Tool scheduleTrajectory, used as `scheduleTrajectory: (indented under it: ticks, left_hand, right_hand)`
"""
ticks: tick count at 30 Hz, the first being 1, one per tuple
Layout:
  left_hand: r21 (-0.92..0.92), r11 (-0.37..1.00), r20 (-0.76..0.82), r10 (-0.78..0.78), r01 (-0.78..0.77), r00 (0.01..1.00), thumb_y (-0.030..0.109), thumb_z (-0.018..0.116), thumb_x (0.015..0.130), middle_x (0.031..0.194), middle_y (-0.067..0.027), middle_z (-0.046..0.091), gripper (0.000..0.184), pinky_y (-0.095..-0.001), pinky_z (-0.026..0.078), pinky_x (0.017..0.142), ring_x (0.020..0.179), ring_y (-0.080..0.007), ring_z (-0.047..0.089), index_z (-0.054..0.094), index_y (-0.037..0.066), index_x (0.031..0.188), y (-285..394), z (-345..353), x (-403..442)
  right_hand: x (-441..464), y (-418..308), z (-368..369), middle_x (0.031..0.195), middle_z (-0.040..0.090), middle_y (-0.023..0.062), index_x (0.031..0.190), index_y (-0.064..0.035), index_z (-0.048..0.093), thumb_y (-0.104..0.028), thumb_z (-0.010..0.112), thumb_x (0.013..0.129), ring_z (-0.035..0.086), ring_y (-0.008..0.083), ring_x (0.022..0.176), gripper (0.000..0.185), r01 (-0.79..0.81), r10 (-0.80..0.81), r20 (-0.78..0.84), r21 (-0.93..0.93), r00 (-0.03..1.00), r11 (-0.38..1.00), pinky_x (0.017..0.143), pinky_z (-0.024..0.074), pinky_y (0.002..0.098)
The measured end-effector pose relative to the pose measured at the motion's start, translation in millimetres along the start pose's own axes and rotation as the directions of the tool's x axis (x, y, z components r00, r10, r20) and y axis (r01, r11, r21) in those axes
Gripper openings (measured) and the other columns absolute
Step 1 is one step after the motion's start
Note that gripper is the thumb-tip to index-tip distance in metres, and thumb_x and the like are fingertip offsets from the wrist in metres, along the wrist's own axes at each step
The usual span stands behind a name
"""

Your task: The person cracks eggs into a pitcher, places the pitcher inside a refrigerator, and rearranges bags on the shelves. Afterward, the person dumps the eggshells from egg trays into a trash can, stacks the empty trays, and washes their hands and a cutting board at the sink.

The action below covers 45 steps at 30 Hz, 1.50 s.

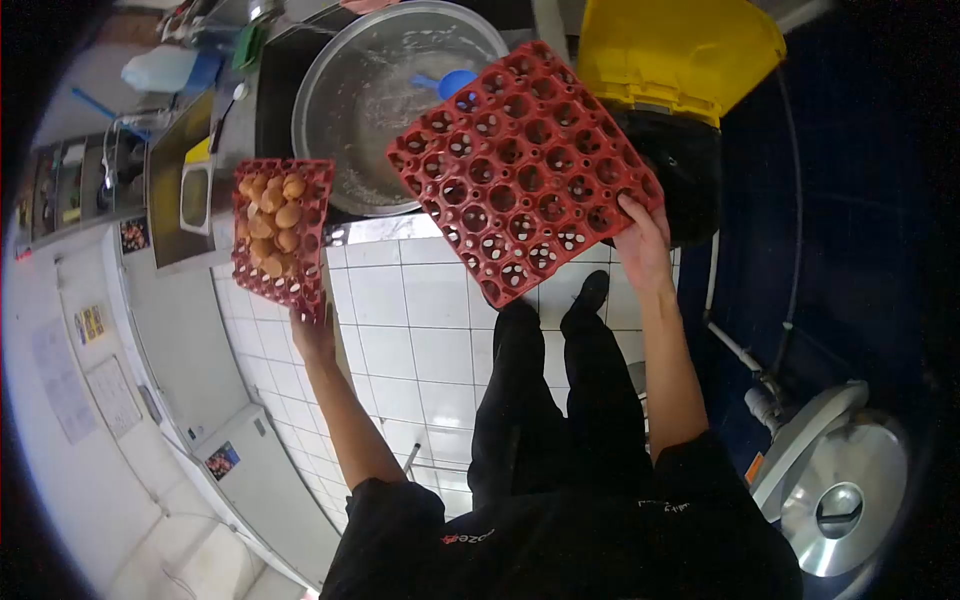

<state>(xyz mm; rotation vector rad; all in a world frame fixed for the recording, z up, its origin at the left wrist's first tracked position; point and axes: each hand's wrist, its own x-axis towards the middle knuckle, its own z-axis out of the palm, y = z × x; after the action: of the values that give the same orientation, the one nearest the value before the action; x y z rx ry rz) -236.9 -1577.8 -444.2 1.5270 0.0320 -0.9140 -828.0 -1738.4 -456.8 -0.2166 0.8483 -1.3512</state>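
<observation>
My right hand (645, 240) is closed on the near right corner of a red plastic egg tray (525, 170), with its thumb on top. No eggs show in its cups; the floor and basin show through the holes. On the left, my left hand (315, 333) grips the near edge of a second red egg tray (318, 215), its fingers partly hidden beneath. Brown eggs or eggshells (275, 222) lie heaped on that tray; some look broken. Beyond the trays stands a large round metal basin (335, 115) with whitish residue and a blue plastic scoop (455, 83) inside.
At the upper right, a yellow bin lid (680, 50) stands above a black bin bag (690, 175). A steel counter (230, 130) with bottles is at the upper left. White cabinets (185, 340) line the left side. A round metal lid (850, 500) lies lower right.
</observation>
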Motion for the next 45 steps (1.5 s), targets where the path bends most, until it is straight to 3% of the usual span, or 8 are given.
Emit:
scheduleTrajectory:
  ticks: [5, 10, 18, 23, 29, 37, 38, 45]
  left_hand:
    - [-0.114, 0.974, 0.058, 0.204, -0.196, 0.977, 0.036, 0.052, 0.114, 0.141, -0.0118, 0.068, 0.045, -0.0414, 0.062, 0.096, 0.122, -0.0282, 0.069, 0.056, 0.009, 0.150, -14, 28, 7]
    - [-0.057, 0.887, -0.114, 0.449, -0.457, 0.886, 0.038, 0.047, 0.119, 0.157, -0.0166, 0.052, 0.056, -0.0436, 0.061, 0.104, 0.137, -0.0309, 0.061, 0.042, 0.002, 0.161, -18, 68, -19]
    - [-0.046, 0.826, 0.104, 0.563, -0.562, 0.820, 0.039, 0.048, 0.118, 0.156, -0.0153, 0.055, 0.055, -0.0429, 0.061, 0.105, 0.135, -0.0316, 0.063, 0.043, 0.005, 0.161, 9, 85, -84]
    - [-0.011, 0.902, 0.329, 0.410, -0.431, 0.851, 0.041, 0.048, 0.118, 0.148, -0.0134, 0.064, 0.055, -0.0465, 0.058, 0.109, 0.132, -0.0300, 0.066, 0.047, 0.006, 0.160, 54, 129, -170]
    - [0.133, 0.932, 0.497, 0.232, -0.337, 0.836, 0.048, 0.051, 0.116, 0.155, -0.0110, 0.059, 0.062, -0.0475, 0.056, 0.112, 0.135, -0.0273, 0.064, 0.044, 0.010, 0.165, 32, 198, -259]
    - [0.329, 0.944, 0.669, -0.232, -0.001, 0.706, 0.049, 0.046, 0.118, 0.152, -0.0149, 0.060, 0.059, -0.0384, 0.057, 0.109, 0.136, -0.0263, 0.065, 0.050, 0.006, 0.158, -71, 302, -353]
    - [0.458, 0.834, 0.703, -0.127, -0.308, 0.700, 0.049, 0.045, 0.118, 0.156, -0.0192, 0.058, 0.063, -0.0389, 0.047, 0.120, 0.147, -0.0297, 0.055, 0.051, 0.000, 0.158, -97, 306, -352]
    - [0.576, 0.719, 0.782, -0.346, -0.389, 0.519, 0.046, 0.050, 0.117, 0.123, -0.0230, 0.073, 0.061, -0.0415, 0.054, 0.097, 0.103, -0.0310, 0.070, 0.044, 0.001, 0.159, -204, 398, -374]
  right_hand:
    - [-8, -1, -10, 0.163, 0.053, 0.0114, 0.164, -0.0117, 0.044, -0.024, 0.058, 0.113, 0.052, 0.0285, 0.150, 0.054, 0.023, -0.026, -0.041, -0.080, 0.999, 0.997, 0.124, 0.0432, 0.0495]
    - [-36, -16, -56, 0.163, 0.051, 0.0140, 0.166, -0.0132, 0.037, -0.038, 0.053, 0.115, 0.049, 0.0298, 0.149, 0.059, 0.093, -0.162, -0.114, -0.457, 0.980, 0.885, 0.125, 0.0341, 0.0501]
    - [-58, -66, 19, 0.152, 0.060, 0.0133, 0.155, -0.0054, 0.051, -0.021, 0.061, 0.113, 0.058, 0.0242, 0.135, 0.047, 0.462, -0.482, 0.227, -0.764, 0.846, 0.451, 0.119, 0.0421, 0.0415]
    - [-56, -82, 117, 0.141, 0.068, 0.0101, 0.144, -0.0045, 0.062, -0.019, 0.061, 0.113, 0.063, 0.0186, 0.132, 0.034, 0.395, -0.167, 0.398, -0.603, 0.902, 0.693, 0.113, 0.0497, 0.0344]
    - [-64, -145, 114, 0.158, 0.057, 0.0172, 0.165, -0.0017, 0.041, -0.050, 0.046, 0.115, 0.063, 0.0258, 0.135, 0.069, -0.016, 0.170, 0.526, -0.285, 0.833, 0.958, 0.118, 0.0475, 0.0409]
    - [-156, -244, -30, 0.160, 0.054, 0.0149, 0.165, -0.0078, 0.043, -0.042, 0.045, 0.117, 0.055, 0.0261, 0.147, 0.059, -0.040, 0.054, 0.042, -0.289, 0.998, 0.956, 0.122, 0.0460, 0.0424]
    - [-167, -249, -44, 0.157, 0.058, 0.0128, 0.163, -0.0102, 0.047, -0.037, 0.046, 0.119, 0.058, 0.0236, 0.143, 0.052, -0.006, -0.037, -0.142, -0.287, 0.989, 0.958, 0.120, 0.0488, 0.0399]
    - [-185, -245, -158, 0.168, 0.047, 0.0125, 0.169, -0.0034, 0.038, -0.033, 0.047, 0.120, 0.050, 0.0240, 0.152, 0.058, 0.088, -0.273, -0.478, -0.374, 0.835, 0.923, 0.126, 0.0429, 0.0395]
